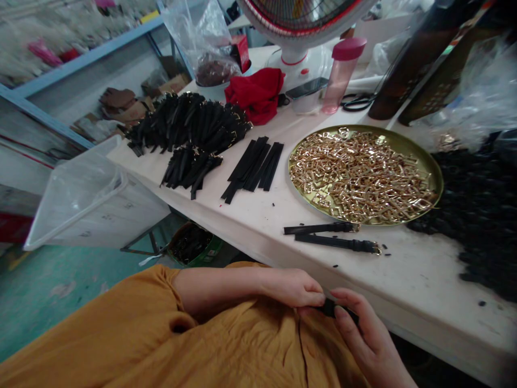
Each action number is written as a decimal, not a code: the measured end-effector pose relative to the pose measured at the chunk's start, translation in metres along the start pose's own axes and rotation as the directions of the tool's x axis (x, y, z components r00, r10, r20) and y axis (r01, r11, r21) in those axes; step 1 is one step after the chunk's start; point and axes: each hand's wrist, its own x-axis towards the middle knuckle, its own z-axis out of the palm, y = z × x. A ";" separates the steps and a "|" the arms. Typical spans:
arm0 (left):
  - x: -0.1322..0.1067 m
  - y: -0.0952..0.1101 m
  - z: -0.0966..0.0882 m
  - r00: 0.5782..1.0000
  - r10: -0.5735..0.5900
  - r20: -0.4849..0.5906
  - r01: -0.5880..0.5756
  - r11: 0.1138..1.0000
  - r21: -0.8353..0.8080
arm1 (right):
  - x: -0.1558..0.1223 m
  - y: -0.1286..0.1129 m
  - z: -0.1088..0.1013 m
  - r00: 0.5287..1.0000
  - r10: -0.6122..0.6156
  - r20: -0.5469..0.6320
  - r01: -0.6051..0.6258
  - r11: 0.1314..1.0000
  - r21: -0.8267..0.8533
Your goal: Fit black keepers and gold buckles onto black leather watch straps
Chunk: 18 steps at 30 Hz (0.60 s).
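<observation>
Both hands rest in my lap below the table edge. My left hand (293, 288) and my right hand (365, 334) pinch a short black strap (330, 307) between their fingertips; most of the strap is hidden by the fingers. On the white table (412, 269) just above lie two finished black straps with gold buckles (337, 236). Behind them sits a round gold tray (434, 170) heaped with gold buckles (363, 175).
Loose flat black straps (254, 167) and piles of black straps (189, 126) lie at the left of the table, more black pieces (480, 215) at the right. A red cloth (258, 94), pink bottle (343, 73), fan base (301, 64) and scissors stand behind. A clear plastic bin (81, 194) sits left.
</observation>
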 end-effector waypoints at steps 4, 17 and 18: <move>0.001 0.002 -0.001 0.984 0.079 -0.162 -0.034 0.964 0.265 | 0.005 -0.001 0.002 0.998 0.015 -0.061 -0.016 1.000 -0.015; 0.014 -0.008 0.003 0.981 0.029 -0.193 0.027 0.960 0.280 | 0.006 0.006 0.013 0.945 0.295 -0.143 -0.271 0.948 0.165; 0.015 -0.008 0.004 0.979 0.016 -0.203 0.047 0.952 0.303 | 0.005 0.007 0.015 0.939 0.311 -0.146 -0.285 0.942 0.177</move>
